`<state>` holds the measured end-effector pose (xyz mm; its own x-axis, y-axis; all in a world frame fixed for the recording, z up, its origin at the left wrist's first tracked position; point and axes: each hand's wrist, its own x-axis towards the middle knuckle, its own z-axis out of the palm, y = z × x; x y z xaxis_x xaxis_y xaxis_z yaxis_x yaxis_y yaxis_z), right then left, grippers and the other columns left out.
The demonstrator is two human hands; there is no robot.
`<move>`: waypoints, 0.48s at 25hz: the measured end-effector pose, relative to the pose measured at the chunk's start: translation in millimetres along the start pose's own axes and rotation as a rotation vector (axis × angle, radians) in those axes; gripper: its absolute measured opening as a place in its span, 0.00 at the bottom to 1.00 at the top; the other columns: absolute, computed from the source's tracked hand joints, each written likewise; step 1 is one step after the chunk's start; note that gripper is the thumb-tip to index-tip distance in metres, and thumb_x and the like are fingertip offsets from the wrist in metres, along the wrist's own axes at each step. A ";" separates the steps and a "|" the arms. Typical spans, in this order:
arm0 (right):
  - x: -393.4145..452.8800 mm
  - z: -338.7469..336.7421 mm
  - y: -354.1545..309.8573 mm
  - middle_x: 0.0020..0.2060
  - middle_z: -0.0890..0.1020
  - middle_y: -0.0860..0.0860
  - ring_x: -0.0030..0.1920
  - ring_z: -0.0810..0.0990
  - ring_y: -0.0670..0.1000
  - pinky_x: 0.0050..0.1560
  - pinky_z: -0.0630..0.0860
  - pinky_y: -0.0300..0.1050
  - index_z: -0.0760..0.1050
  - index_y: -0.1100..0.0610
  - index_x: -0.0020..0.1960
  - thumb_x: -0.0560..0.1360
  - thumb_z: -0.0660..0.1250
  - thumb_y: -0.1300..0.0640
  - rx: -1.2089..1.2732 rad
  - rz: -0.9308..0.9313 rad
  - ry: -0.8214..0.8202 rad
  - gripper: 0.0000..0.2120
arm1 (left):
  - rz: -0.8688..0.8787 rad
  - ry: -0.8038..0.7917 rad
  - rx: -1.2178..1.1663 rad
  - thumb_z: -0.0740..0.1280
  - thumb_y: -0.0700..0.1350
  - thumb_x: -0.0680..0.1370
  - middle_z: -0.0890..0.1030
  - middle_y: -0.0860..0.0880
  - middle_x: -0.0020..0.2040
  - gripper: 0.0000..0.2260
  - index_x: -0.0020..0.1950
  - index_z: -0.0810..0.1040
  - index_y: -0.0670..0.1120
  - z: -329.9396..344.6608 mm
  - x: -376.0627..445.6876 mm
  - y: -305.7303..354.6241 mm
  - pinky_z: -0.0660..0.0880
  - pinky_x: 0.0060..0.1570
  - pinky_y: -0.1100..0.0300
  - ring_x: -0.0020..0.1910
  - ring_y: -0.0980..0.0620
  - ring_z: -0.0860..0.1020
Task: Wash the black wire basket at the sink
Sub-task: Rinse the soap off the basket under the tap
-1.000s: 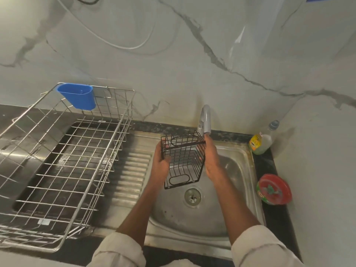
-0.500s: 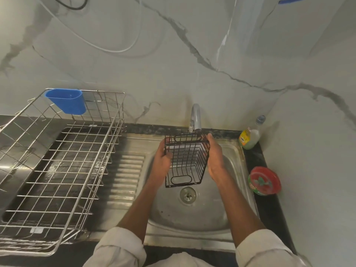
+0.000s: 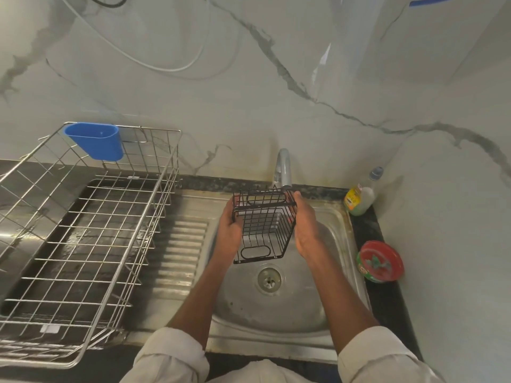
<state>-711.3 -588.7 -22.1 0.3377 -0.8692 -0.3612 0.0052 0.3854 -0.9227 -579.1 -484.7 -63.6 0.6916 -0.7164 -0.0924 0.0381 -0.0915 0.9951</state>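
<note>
The black wire basket (image 3: 264, 226) hangs tilted over the steel sink (image 3: 276, 308), its open side towards me, right under the spout of the faucet (image 3: 282, 168). My left hand (image 3: 229, 230) holds its left side with the thumb hooked over the rim. My right hand (image 3: 305, 230) lies along its right side, fingers stretched up to the top corner. The drain (image 3: 269, 278) sits just below the basket. I cannot make out running water.
A large steel wire dish rack (image 3: 83, 239) stands on the drainboard at left, with a blue plastic cup holder (image 3: 95, 140) hung on its back rim. A dish soap bottle (image 3: 359, 199) and a red-lidded round tub (image 3: 380, 261) sit on the dark counter at right.
Both hands have tipped the basket so that its top edge rose closer under the faucet spout. The view has shifted slightly.
</note>
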 end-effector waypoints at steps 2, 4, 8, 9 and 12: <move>-0.6 -1.1 1.7 0.48 0.88 0.53 0.51 0.84 0.55 0.54 0.79 0.51 0.86 0.53 0.54 0.85 0.59 0.44 0.013 0.009 -0.016 0.19 | -0.007 0.014 0.008 0.60 0.37 0.88 0.80 0.63 0.64 0.17 0.74 0.75 0.54 -2.3 -2.3 3.4 0.70 0.60 0.78 0.60 0.76 0.77; -1.3 -3.6 3.1 0.50 0.88 0.53 0.55 0.84 0.56 0.61 0.78 0.55 0.87 0.51 0.53 0.85 0.59 0.44 0.026 0.012 -0.014 0.19 | -0.013 0.013 0.037 0.60 0.40 0.89 0.80 0.62 0.66 0.17 0.76 0.74 0.52 -1.9 -1.9 3.6 0.67 0.57 0.83 0.64 0.73 0.76; 1.2 -16.0 2.4 0.53 0.88 0.52 0.60 0.84 0.56 0.69 0.74 0.60 0.86 0.50 0.55 0.82 0.61 0.41 0.012 -0.017 -0.043 0.19 | -0.006 0.004 0.080 0.59 0.40 0.89 0.76 0.54 0.77 0.20 0.82 0.71 0.49 5.7 3.1 -1.6 0.67 0.72 0.72 0.76 0.56 0.72; 2.8 -20.5 2.0 0.53 0.88 0.52 0.59 0.84 0.56 0.69 0.74 0.61 0.86 0.50 0.56 0.81 0.63 0.40 0.016 -0.031 -0.042 0.19 | -0.009 -0.002 0.087 0.59 0.40 0.89 0.76 0.53 0.78 0.21 0.82 0.71 0.50 8.1 5.0 -4.1 0.67 0.77 0.63 0.77 0.55 0.71; 6.2 -35.3 1.2 0.57 0.87 0.52 0.63 0.82 0.57 0.71 0.72 0.64 0.84 0.52 0.61 0.69 0.72 0.30 0.056 -0.051 -0.008 0.31 | -0.033 -0.036 0.110 0.60 0.46 0.89 0.76 0.54 0.78 0.20 0.82 0.71 0.54 18.5 6.4 -3.4 0.65 0.81 0.49 0.78 0.54 0.71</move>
<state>-742.4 -604.6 -30.3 0.3427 -0.8857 -0.3130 0.0754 0.3581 -0.9306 -588.2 -501.7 -68.2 0.6646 -0.7361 -0.1280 -0.0204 -0.1891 0.9817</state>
